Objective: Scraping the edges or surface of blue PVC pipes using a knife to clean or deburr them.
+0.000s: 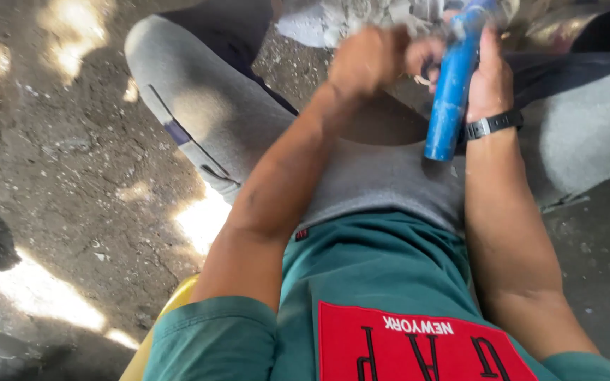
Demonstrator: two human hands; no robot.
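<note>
1. Between the raised knees of a seated person, a blue tool handle [453, 92] is held over the lap; the view looks down from the person's head onto grey trousers [220, 106] and a green shirt [375, 282].
2. Right hand [492, 74]: wrapped about the upper part of the blue handle, fingers curled round it from the far side, palm against its right flank. A dark wristwatch [492, 125] sits just below this hand. The closed grasp appears to steady the handle against the work at its top.
3. Left hand [368, 60]: closed into a loose fist just beside the handle's upper end. It is blurred, and whether it pinches a small part or only presses there cannot be told.
4. Long axis of the handle: nearly upright in the picture, leaning slightly, with the lower butt end toward the person's belly and free of any hand. The upper end points away from the body, toward a pale grey metal piece [333, 21] at the top edge; its working end is cut off by the frame.
5. Holding the tool between the thighs probably keeps it braced and close under both hands.
6. Surroundings: dark, gritty ground [72, 176] with sun patches on the left, and a yellow seat edge [167, 310] beneath the left arm.
</note>
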